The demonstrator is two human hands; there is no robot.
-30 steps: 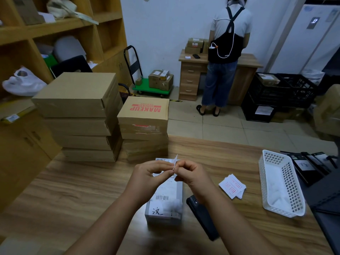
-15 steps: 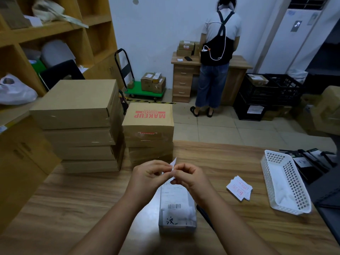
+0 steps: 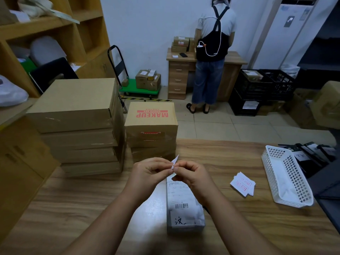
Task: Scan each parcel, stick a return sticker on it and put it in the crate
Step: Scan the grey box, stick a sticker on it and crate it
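Observation:
A small white return sticker (image 3: 174,161) is pinched between the fingertips of my left hand (image 3: 149,172) and my right hand (image 3: 191,173), held above the table. Under my hands lies a grey-white parcel (image 3: 184,207) with a barcode label and handwriting on its near end. A loose pile of return stickers (image 3: 242,184) with red print lies on the table to the right. Black crates (image 3: 265,89) stand on the floor at the back right. No scanner is clearly visible.
Two stacks of cardboard boxes (image 3: 81,122), one marked MAKEUP (image 3: 151,122), stand at the table's back left. A white plastic basket (image 3: 287,177) sits at the right edge. A person (image 3: 213,52) stands at a far desk, back turned. A green trolley (image 3: 139,89) is by the wall.
The view has shifted, so the parcel now lies more to the right under my hands and hides the dark object beside it. Both hands keep pinching the sticker.

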